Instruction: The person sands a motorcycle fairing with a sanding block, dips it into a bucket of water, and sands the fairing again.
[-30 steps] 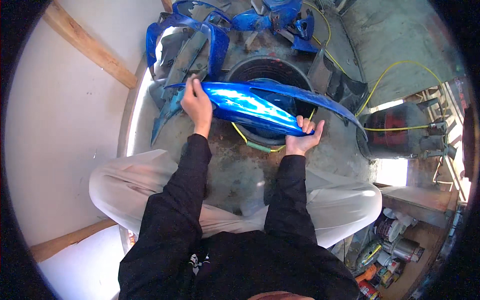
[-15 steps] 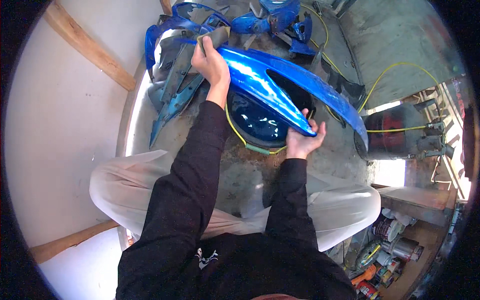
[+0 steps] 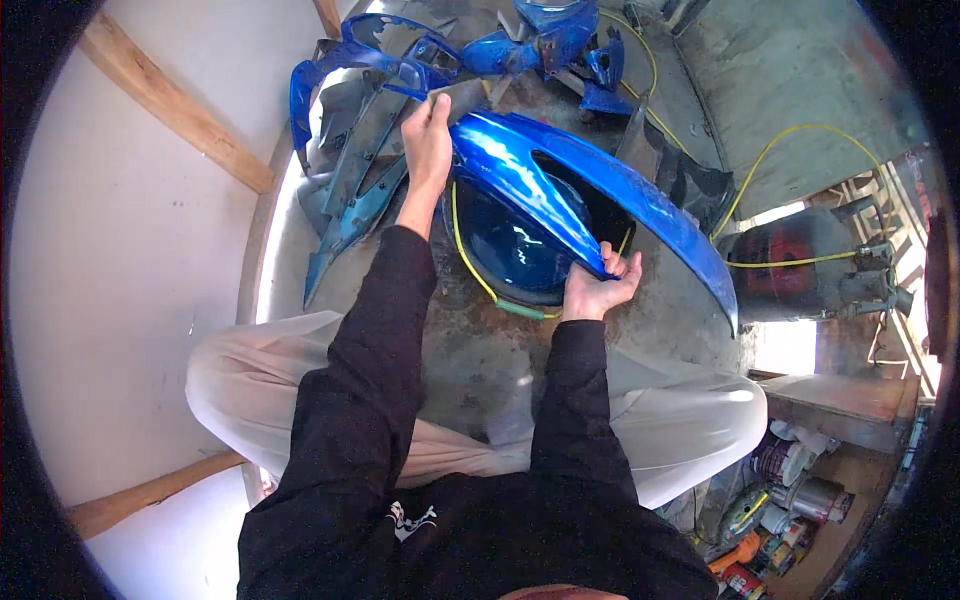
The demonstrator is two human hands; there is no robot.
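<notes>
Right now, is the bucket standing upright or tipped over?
Upright. The bucket shows its round mouth facing up, beneath the blue panel.

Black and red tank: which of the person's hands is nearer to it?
Right. The right hand grips the blue panel's lower tip, left of the tank; the left hand is farther left, near the panel's upper end.

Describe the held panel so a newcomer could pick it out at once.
Start at the big, round, dark tub in the middle of the view. Over it is the long, glossy blue panel, one pointed tip gripped in the right hand. Unlike the blue parts lying beyond the tub, it is held up, and forks into two tapering arms.
</notes>
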